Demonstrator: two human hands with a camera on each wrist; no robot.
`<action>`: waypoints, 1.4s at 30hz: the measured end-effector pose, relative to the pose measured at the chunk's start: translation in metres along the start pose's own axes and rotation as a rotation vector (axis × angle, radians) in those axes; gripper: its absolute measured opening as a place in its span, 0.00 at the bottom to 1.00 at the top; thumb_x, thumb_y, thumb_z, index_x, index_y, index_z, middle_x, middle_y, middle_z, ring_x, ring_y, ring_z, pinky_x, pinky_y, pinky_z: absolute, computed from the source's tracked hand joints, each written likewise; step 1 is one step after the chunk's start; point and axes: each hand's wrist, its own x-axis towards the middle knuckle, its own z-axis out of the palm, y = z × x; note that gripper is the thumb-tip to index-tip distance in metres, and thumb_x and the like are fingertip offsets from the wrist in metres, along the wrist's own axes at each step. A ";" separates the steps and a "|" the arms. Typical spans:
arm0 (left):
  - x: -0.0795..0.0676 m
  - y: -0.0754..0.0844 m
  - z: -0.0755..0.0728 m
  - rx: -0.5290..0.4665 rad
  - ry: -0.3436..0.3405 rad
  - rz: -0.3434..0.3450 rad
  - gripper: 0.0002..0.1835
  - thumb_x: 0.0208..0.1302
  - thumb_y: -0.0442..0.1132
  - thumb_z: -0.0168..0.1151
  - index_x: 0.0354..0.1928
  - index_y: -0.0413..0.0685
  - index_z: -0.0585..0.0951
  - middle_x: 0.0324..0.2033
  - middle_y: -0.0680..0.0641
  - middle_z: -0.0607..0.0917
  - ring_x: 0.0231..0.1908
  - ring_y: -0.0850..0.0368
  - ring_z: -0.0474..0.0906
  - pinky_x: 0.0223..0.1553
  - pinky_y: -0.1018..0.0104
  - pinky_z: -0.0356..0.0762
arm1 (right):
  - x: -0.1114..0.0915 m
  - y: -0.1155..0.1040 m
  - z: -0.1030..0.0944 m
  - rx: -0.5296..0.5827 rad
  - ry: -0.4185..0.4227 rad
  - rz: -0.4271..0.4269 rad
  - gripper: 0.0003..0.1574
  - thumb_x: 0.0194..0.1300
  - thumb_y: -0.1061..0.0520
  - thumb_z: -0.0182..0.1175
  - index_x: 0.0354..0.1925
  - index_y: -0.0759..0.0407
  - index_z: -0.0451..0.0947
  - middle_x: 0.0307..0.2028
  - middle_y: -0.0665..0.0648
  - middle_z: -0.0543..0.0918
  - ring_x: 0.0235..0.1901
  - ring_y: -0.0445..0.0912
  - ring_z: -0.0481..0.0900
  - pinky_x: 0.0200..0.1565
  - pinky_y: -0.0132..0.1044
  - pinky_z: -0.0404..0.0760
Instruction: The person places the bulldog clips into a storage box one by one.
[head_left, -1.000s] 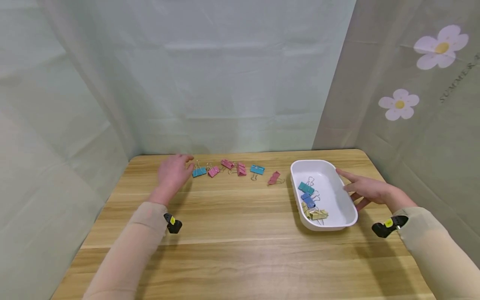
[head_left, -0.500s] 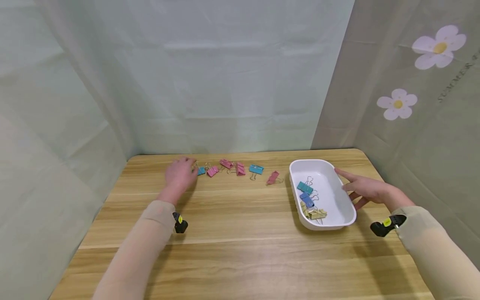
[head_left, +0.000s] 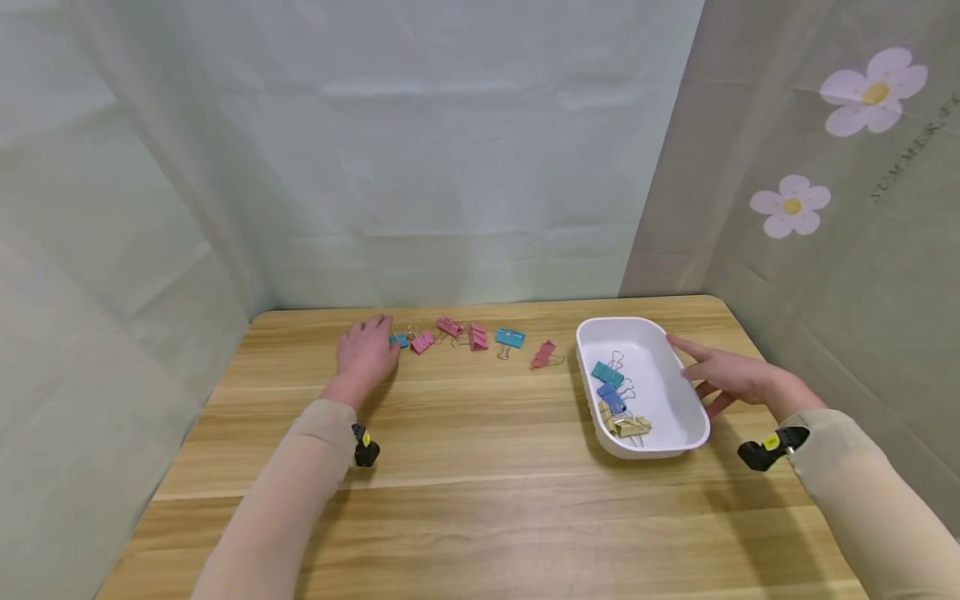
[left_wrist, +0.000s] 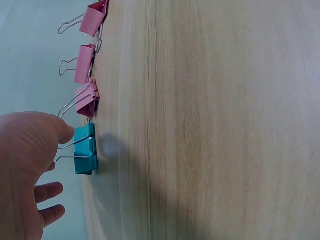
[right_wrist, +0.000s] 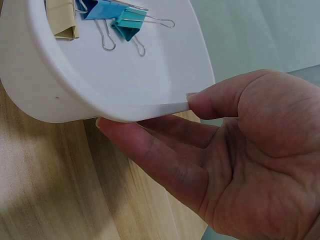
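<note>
My left hand [head_left: 366, 354] is at the back left of the table, its thumb and index finger around the wire handles of a teal binder clip [left_wrist: 86, 150]. In the left wrist view, the thumb lies by the clip's upper corner and the index fingertip is partly hidden behind the handles. On the right, my right hand [right_wrist: 255, 145] grips the rim of a white plastic tray [right_wrist: 45, 60], thumb on the rim and fingers beneath it. Inside the tray lie a teal binder clip [head_left: 607, 372], a blue clip [head_left: 612, 397] and yellow clips [head_left: 632, 427].
To the right of the left hand, a row of binder clips runs along the back: pink clips [head_left: 477, 337], a blue clip [head_left: 511, 337] and a darker pink clip [head_left: 544, 354]. The wooden table [head_left: 465, 467] ends at a curtain [head_left: 450, 167].
My left hand has moved right and forward onto the teal clip, covering part of it. The right hand keeps its hold on the tray.
</note>
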 end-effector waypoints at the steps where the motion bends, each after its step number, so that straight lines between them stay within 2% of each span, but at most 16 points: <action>1: 0.000 0.000 0.000 0.004 -0.006 -0.002 0.33 0.77 0.43 0.54 0.76 0.36 0.61 0.74 0.34 0.64 0.69 0.29 0.60 0.67 0.31 0.58 | 0.000 0.000 0.000 0.000 0.000 -0.001 0.50 0.80 0.54 0.48 0.82 0.40 0.26 0.77 0.75 0.41 0.57 0.66 0.78 0.44 0.54 0.86; 10: -0.001 -0.001 0.001 0.015 -0.008 0.003 0.33 0.77 0.44 0.55 0.76 0.36 0.62 0.73 0.34 0.66 0.69 0.30 0.61 0.67 0.31 0.59 | -0.001 -0.001 0.000 0.003 0.003 -0.004 0.50 0.80 0.55 0.48 0.82 0.40 0.26 0.77 0.75 0.41 0.56 0.65 0.78 0.44 0.54 0.86; 24: -0.013 -0.008 -0.002 0.041 0.012 0.035 0.31 0.75 0.45 0.58 0.74 0.38 0.67 0.69 0.34 0.71 0.67 0.30 0.64 0.66 0.32 0.61 | -0.001 0.001 0.000 0.015 -0.001 -0.005 0.51 0.80 0.55 0.48 0.81 0.39 0.26 0.77 0.76 0.41 0.57 0.65 0.78 0.44 0.55 0.86; 33: -0.022 -0.013 -0.009 0.051 0.025 0.061 0.26 0.77 0.46 0.52 0.70 0.40 0.73 0.66 0.35 0.76 0.65 0.31 0.68 0.63 0.33 0.66 | -0.001 0.000 0.000 0.013 -0.004 -0.005 0.50 0.80 0.55 0.48 0.82 0.40 0.26 0.77 0.76 0.43 0.57 0.64 0.78 0.44 0.54 0.86; 38: -0.024 -0.016 -0.012 0.013 0.059 0.063 0.22 0.77 0.45 0.53 0.65 0.42 0.79 0.62 0.35 0.80 0.61 0.32 0.72 0.58 0.35 0.71 | 0.000 0.001 0.000 0.015 -0.005 -0.006 0.50 0.80 0.55 0.48 0.82 0.40 0.26 0.77 0.76 0.42 0.57 0.65 0.78 0.44 0.54 0.86; 42: -0.024 -0.022 -0.012 -0.042 0.081 0.039 0.22 0.76 0.45 0.54 0.65 0.43 0.79 0.62 0.34 0.79 0.60 0.32 0.73 0.56 0.36 0.73 | 0.000 0.001 0.000 0.013 -0.004 -0.007 0.50 0.80 0.55 0.48 0.82 0.40 0.26 0.77 0.76 0.43 0.56 0.64 0.78 0.44 0.54 0.86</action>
